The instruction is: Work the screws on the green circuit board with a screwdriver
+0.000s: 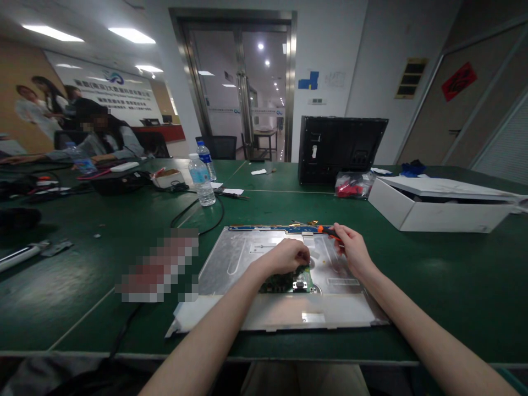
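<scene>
A flat silver metal panel [231, 264], like the back of a display, lies on the table in front of me. On its middle sits a green circuit board [284, 281], partly covered by my left hand [292, 257]. That hand's fingers are curled together just above the board; anything between them is hidden. Along the panel's far edge runs a narrow blue circuit strip [272, 229]. My right hand [351, 246] grips a screwdriver with an orange and black handle [325, 230] at the strip's right end. A white ribbon cable [308, 240] joins near the strip.
Two water bottles [202, 181] stand at the back left, near a black cable [220, 217]. A black monitor casing [340, 148], a bag with red items [352, 186] and a white box [437, 212] occupy the back right. Another person [107, 137] sits at the far left.
</scene>
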Available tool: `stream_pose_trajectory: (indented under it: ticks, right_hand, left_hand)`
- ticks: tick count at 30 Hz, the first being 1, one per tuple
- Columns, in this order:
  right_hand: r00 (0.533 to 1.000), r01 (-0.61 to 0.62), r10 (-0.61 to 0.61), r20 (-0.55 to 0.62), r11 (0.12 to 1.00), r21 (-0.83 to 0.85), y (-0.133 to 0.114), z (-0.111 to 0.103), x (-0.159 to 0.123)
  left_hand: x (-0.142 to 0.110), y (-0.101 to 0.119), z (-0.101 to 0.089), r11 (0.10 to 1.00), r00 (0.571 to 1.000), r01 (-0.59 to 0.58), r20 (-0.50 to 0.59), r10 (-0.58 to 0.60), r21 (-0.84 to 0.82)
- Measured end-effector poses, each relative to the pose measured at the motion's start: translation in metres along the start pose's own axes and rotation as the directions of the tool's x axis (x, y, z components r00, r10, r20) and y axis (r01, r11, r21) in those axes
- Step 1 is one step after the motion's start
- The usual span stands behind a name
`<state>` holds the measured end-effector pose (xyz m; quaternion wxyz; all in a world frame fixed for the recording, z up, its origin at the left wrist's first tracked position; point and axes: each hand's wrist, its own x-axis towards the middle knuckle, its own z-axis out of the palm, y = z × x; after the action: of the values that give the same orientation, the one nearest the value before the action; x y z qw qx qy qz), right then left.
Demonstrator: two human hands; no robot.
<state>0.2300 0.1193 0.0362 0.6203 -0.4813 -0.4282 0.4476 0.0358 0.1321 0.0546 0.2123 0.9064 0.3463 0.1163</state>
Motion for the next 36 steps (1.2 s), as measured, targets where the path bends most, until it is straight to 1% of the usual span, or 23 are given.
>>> stream_pose_trajectory:
  ticks: [3, 9, 13, 25, 30, 36]
  right_hand:
    - [1.0, 0.005, -0.005, 0.002, 1.0, -0.009, 0.0013, -0.0002, 0.0001]
    - [1.0, 0.01, -0.009, 0.012, 1.0, -0.028, 0.0011, -0.0003, -0.0016]
    - [1.0, 0.017, -0.017, 0.015, 1.0, -0.022, 0.001, -0.0004, -0.0016]
    - [0.999, 0.037, -0.036, 0.021, 0.999, -0.03, -0.0005, -0.002, -0.0018]
    - [0.999, 0.042, -0.041, 0.024, 0.998, -0.037, 0.0006, -0.002, -0.0015]
    - [0.999, 0.051, -0.051, 0.013, 0.999, -0.014, -0.0012, -0.0019, -0.0022]
  left_hand:
    - [0.0002, -0.0003, 0.0005, 1.0, 1.0, 0.009, 0.003, -0.009, -0.018]
    - [0.001, -0.0022, 0.0018, 0.999, 0.999, 0.034, -0.025, -0.034, -0.018]
    - [0.0014, -0.0034, 0.002, 0.999, 0.999, 0.032, -0.039, -0.033, -0.005]
    - [-0.0001, -0.0011, 0.0007, 1.0, 1.0, -0.007, -0.017, 0.007, -0.017]
    - [0.0001, -0.0004, 0.0014, 1.0, 1.0, -0.007, -0.023, 0.006, -0.023]
    - [0.0001, -0.0024, 0.0016, 1.0, 0.999, 0.01, -0.035, -0.009, 0.007]
